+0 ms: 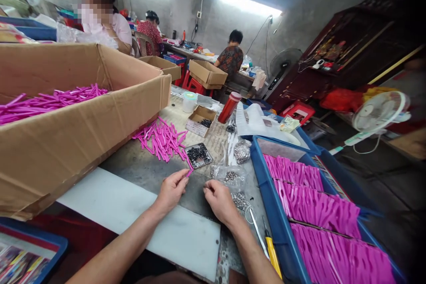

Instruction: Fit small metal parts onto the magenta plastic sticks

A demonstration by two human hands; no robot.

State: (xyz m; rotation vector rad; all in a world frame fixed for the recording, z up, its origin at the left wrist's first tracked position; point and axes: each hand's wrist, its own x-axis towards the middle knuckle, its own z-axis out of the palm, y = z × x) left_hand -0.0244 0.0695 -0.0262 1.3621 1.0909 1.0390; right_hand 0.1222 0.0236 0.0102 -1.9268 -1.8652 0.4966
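Note:
My left hand (171, 190) pinches the end of a pink plastic stick (189, 171) just above the table. Close to its right, my right hand (218, 199) is curled with fingertips pinched together; what it holds is too small to make out. A loose pile of pink sticks (163, 140) lies on the table beyond my hands. Next to that pile sits a small tray of dark metal parts (199, 155). Clear bags of metal parts (229, 176) lie by my right hand.
A big cardboard box (66, 142) holding pink sticks stands at the left. A blue crate (278, 217) with rows of pink pieces fills the right. A white board (140, 217) lies in front. A red flask (229, 107), a small parts box (200, 120), a yellow-handled tool (273, 250). Other people sit at the back.

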